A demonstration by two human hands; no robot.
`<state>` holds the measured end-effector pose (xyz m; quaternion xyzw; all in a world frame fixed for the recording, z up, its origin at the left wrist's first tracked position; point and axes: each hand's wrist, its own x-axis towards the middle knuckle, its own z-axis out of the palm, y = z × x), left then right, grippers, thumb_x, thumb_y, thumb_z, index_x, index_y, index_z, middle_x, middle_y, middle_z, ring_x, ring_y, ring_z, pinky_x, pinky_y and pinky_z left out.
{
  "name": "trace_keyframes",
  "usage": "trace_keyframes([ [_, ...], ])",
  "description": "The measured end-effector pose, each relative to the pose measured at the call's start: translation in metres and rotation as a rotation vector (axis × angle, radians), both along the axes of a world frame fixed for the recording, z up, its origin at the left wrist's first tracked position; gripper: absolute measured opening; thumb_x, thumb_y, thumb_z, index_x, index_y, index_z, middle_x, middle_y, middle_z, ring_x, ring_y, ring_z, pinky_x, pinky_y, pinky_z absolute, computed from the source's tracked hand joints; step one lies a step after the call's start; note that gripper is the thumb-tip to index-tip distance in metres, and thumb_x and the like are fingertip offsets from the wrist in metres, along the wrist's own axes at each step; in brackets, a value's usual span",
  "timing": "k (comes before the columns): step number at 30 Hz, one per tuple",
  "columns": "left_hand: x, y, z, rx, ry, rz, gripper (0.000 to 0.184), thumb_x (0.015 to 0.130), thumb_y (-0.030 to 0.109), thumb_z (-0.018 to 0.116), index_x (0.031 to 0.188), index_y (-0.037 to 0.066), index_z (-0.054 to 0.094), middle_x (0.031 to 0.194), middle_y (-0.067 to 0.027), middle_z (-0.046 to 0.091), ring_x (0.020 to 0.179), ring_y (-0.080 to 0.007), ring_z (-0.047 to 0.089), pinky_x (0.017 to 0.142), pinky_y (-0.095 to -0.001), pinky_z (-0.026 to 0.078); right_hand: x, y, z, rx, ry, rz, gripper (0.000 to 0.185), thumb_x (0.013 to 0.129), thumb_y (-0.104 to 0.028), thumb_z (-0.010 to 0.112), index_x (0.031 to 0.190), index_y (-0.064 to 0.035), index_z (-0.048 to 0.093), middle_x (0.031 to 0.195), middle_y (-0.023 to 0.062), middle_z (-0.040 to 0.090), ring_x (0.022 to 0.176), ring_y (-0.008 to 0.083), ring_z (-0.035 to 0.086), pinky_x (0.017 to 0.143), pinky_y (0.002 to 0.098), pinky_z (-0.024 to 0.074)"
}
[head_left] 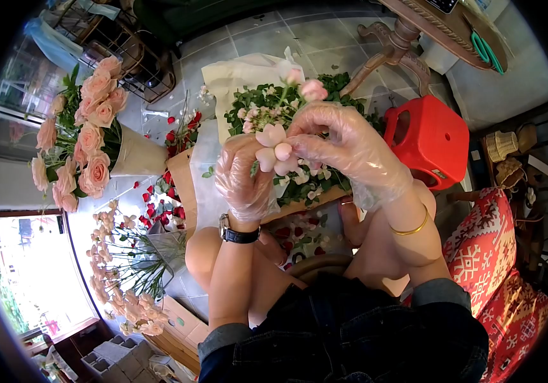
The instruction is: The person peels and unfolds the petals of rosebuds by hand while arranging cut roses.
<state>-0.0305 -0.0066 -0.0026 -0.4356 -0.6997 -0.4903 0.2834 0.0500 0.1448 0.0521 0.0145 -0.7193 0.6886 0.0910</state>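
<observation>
A pale pink rose [274,137] with petals spread wide around a tight centre is held up before me. My left hand [243,175], in a clear plastic glove, is closed around it from the left, apparently just below the bloom. My right hand [350,143], gloved too, has its thumb and fingertips pinched at the flower's right edge, seemingly on a petal. Just past the right hand's knuckles shows a pinker rose [313,90]; its stem is partly hidden. Beneath both hands lies a heap of green leafy stems [251,102] with small pink blooms.
Large peach roses [93,169] stand in a pale container [137,153] at left, above more stems of pink blooms [130,306]. A red plastic stool [436,137] is at right, below a carved wooden table [408,32]. Red petals [153,210] litter the tiled floor.
</observation>
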Motion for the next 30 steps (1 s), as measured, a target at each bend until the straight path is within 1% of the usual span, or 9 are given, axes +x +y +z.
trace_keyframes([
  [8,-0.001,0.0,-0.001,0.06,-0.057,-0.054,0.03,0.063,0.011,0.075,0.087,0.005,0.058,0.084,-0.0093,0.059,0.075,-0.0247,0.057,0.067,-0.0332,0.045,0.001,-0.002,0.01,-0.238,-0.213,0.039,0.014,0.083,-0.016,0.061,0.085,-0.0019,0.061,0.073,0.0018,0.057,0.062,0.0074,0.053,0.053,0.0193,0.0431],
  [12,0.0,-0.001,0.0,0.067,-0.082,-0.052,0.029,0.064,0.011,0.075,0.087,0.005,0.058,0.085,-0.0094,0.059,0.075,-0.0242,0.057,0.068,-0.0326,0.045,0.0,-0.002,0.009,-0.225,-0.225,0.036,0.015,0.084,-0.016,0.058,0.086,-0.0021,0.062,0.073,0.0019,0.059,0.062,0.0075,0.053,0.053,0.0189,0.0437],
  [14,-0.001,0.0,-0.001,0.083,-0.065,-0.054,0.029,0.064,0.01,0.075,0.086,0.004,0.058,0.084,-0.0092,0.058,0.074,-0.0237,0.057,0.068,-0.032,0.045,-0.001,0.002,0.006,-0.192,-0.21,0.096,0.019,0.086,-0.02,0.056,0.09,-0.0022,0.063,0.082,0.0026,0.062,0.072,0.0096,0.057,0.056,0.022,0.0474],
  [15,-0.001,0.0,-0.002,0.083,-0.066,-0.054,0.029,0.064,0.01,0.075,0.086,0.004,0.058,0.084,-0.0092,0.058,0.074,-0.0237,0.057,0.068,-0.032,0.045,-0.001,0.002,0.004,-0.193,-0.21,0.096,0.019,0.086,-0.02,0.056,0.09,-0.0022,0.063,0.082,0.0026,0.062,0.072,0.0096,0.057,0.056,0.022,0.0474],
  [18,-0.002,0.0,-0.002,0.105,-0.072,-0.094,0.026,0.065,0.006,0.073,0.085,0.003,0.058,0.084,-0.0093,0.058,0.075,-0.0224,0.056,0.068,-0.0318,0.045,0.003,-0.003,0.002,-0.305,-0.211,0.06,0.023,0.088,-0.022,0.053,0.091,-0.0014,0.062,0.084,0.0036,0.061,0.077,0.0107,0.057,0.055,0.0226,0.0483],
  [20,0.0,0.0,0.001,0.1,-0.119,-0.087,0.023,0.067,0.002,0.069,0.086,0.002,0.056,0.084,-0.0078,0.058,0.074,-0.0186,0.055,0.069,-0.0305,0.045,0.005,-0.008,0.006,-0.396,-0.221,-0.054,0.027,0.09,-0.024,0.05,0.093,0.0002,0.061,0.086,0.0052,0.06,0.081,0.0121,0.056,0.055,0.0234,0.05],
  [24,0.001,0.004,-0.009,0.248,-0.317,-0.167,0.019,0.072,0.003,0.066,0.086,0.002,0.053,0.085,-0.0057,0.056,0.075,-0.0139,0.053,0.068,-0.027,0.046,0.004,-0.004,0.009,-0.374,-0.192,-0.016,0.03,0.09,-0.026,0.049,0.094,0.0021,0.06,0.085,0.0066,0.059,0.08,0.0133,0.057,0.056,0.0239,0.0517],
  [26,0.004,0.006,-0.01,0.421,-0.591,-0.277,0.017,0.076,0.007,0.064,0.087,0.001,0.052,0.087,-0.0046,0.055,0.075,-0.0117,0.052,0.065,-0.0239,0.046,0.008,-0.007,0.02,-0.301,-0.063,-0.114,0.032,0.091,-0.026,0.047,0.096,0.0028,0.059,0.085,0.0074,0.059,0.078,0.0142,0.057,0.057,0.0237,0.0526],
  [30,0.003,0.008,-0.007,0.435,-0.488,-0.215,0.017,0.077,0.008,0.064,0.087,0.001,0.052,0.087,-0.0046,0.055,0.074,-0.0117,0.052,0.062,-0.0229,0.047,0.017,-0.001,0.038,-0.21,0.029,-0.168,0.032,0.092,-0.026,0.045,0.097,0.0026,0.059,0.084,0.0064,0.059,0.071,0.0116,0.056,0.053,0.0208,0.0499],
])
